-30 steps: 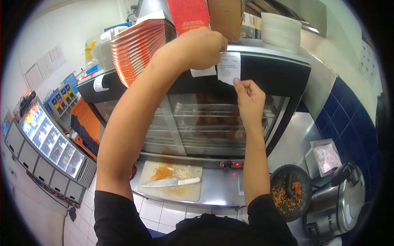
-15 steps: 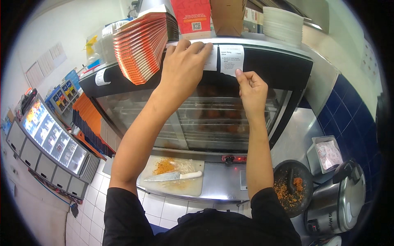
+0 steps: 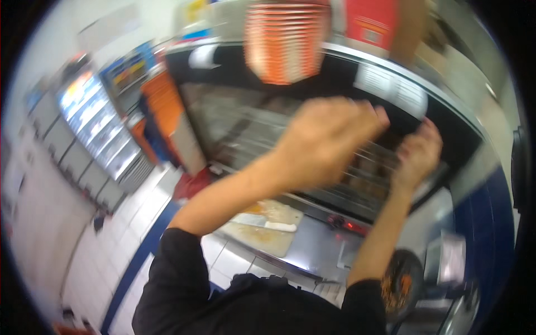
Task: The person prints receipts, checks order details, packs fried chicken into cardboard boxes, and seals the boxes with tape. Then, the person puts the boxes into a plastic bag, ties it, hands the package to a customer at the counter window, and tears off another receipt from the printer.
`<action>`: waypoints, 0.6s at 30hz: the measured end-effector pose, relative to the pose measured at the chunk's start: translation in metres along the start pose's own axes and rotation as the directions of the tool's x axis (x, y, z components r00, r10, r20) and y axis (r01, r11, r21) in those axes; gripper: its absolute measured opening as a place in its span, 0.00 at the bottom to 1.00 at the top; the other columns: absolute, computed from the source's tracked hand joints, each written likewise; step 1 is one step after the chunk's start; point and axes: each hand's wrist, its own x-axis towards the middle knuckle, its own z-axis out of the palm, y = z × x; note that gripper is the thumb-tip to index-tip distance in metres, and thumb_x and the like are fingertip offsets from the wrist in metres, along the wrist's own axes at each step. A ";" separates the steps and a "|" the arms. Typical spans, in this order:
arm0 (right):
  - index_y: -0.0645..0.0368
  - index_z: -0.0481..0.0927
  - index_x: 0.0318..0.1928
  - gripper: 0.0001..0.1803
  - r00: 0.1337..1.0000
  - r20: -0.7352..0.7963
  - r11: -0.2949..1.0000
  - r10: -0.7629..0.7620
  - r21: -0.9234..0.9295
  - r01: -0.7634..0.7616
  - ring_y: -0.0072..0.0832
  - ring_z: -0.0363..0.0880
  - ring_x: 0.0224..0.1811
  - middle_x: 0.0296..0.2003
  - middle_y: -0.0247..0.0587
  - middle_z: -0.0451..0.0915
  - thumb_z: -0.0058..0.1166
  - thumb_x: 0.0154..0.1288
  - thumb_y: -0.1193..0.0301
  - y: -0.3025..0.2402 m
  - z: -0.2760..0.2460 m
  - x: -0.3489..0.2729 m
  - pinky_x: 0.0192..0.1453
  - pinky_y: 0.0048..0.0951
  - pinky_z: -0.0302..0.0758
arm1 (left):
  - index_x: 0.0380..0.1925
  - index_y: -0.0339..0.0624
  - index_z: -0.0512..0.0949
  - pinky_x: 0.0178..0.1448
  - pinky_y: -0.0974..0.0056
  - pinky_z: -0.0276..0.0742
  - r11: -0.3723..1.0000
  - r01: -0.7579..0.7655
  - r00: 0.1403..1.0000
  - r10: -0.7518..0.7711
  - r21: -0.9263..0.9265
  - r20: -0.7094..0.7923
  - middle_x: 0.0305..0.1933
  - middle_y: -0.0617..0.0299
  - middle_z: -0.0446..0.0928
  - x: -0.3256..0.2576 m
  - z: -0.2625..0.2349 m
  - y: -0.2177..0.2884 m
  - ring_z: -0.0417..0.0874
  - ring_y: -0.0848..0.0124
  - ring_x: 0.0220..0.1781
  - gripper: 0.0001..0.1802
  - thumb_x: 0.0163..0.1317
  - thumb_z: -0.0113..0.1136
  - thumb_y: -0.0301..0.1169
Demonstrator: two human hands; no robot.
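Two white printed paper slips, one left (image 3: pixel 373 81) and one right (image 3: pixel 409 96), hang side by side on the black top panel of a glass-fronted display warmer (image 3: pixel 245 120). My right hand (image 3: pixel 419 156) is at the lower edge of the right slip, its fingertips closed on the corner. In front of the glass, below the left slip, my left hand (image 3: pixel 329 139) hangs in the air, apart from the slips. Its fingers are bent and smeared by motion, so whether it holds anything cannot be made out.
Stacked orange-and-white folded cartons (image 3: pixel 286 42) overhang the warmer's top beside a red box (image 3: pixel 371 25). Below lie a cutting board (image 3: pixel 268 240) and a white-handled knife (image 3: pixel 279 226). A stone mortar (image 3: pixel 402 285) with orange crumbs stands at the right. A lit drinks fridge (image 3: pixel 103 123) is at the left.
My left hand has come down off the warmer's top edge, away from the slips. My right hand stays at the right slip's lower corner. The whole view has turned to the left and blurred.
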 end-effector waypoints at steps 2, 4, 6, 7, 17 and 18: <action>0.65 0.73 0.60 0.25 0.983 -0.114 0.988 -0.147 -0.064 0.140 0.15 0.65 0.21 0.26 0.31 0.73 0.52 0.60 0.76 -0.006 -0.017 -0.007 0.21 0.15 0.61 | 0.53 0.37 0.81 0.49 0.58 0.81 0.986 0.140 0.989 -0.135 -0.085 0.066 0.48 0.54 0.84 -0.039 -0.027 0.026 0.85 0.59 0.47 0.26 0.49 0.60 0.18; 0.68 0.71 0.60 0.26 0.960 -0.268 0.992 -0.086 0.063 0.107 0.16 0.58 0.19 0.21 0.31 0.66 0.53 0.65 0.66 -0.011 -0.030 -0.015 0.21 0.17 0.56 | 0.51 0.37 0.82 0.45 0.60 0.82 0.932 0.349 0.925 -0.326 -0.100 0.196 0.45 0.54 0.84 -0.085 -0.061 0.033 0.86 0.60 0.43 0.22 0.54 0.61 0.20; 0.67 0.72 0.56 0.26 0.943 -0.281 0.969 -0.178 0.117 0.217 0.17 0.57 0.19 0.19 0.30 0.63 0.47 0.74 0.55 -0.006 -0.015 -0.049 0.22 0.20 0.56 | 0.49 0.38 0.84 0.38 0.63 0.82 0.753 0.640 0.757 -0.585 -0.154 0.290 0.39 0.56 0.85 -0.140 -0.097 0.017 0.86 0.65 0.35 0.14 0.62 0.63 0.25; 0.67 0.72 0.56 0.26 0.951 -0.261 0.972 -0.165 0.121 0.202 0.17 0.57 0.19 0.19 0.30 0.63 0.47 0.74 0.55 -0.002 -0.003 -0.064 0.22 0.20 0.56 | 0.48 0.38 0.85 0.34 0.64 0.81 0.650 0.740 0.671 -0.694 -0.174 0.262 0.35 0.58 0.85 -0.171 -0.112 0.003 0.86 0.69 0.32 0.12 0.66 0.64 0.29; 0.64 0.76 0.35 0.25 0.925 0.375 0.997 -0.063 -0.020 0.076 0.19 0.58 0.17 0.17 0.32 0.63 0.44 0.79 0.53 0.064 0.187 -0.238 0.23 0.23 0.54 | 0.41 0.35 0.80 0.24 0.74 0.57 0.358 0.786 0.014 -0.825 -0.503 -0.564 0.19 0.71 0.66 -0.298 -0.314 -0.155 0.63 0.83 0.20 0.16 0.76 0.54 0.39; 0.64 0.76 0.33 0.25 0.927 0.367 0.996 -0.072 -0.020 0.085 0.18 0.57 0.17 0.16 0.32 0.63 0.46 0.79 0.53 0.070 0.196 -0.249 0.22 0.23 0.54 | 0.41 0.33 0.79 0.23 0.72 0.54 0.428 0.730 0.028 -0.797 -0.533 -0.603 0.18 0.71 0.62 -0.311 -0.330 -0.175 0.59 0.82 0.18 0.16 0.77 0.51 0.38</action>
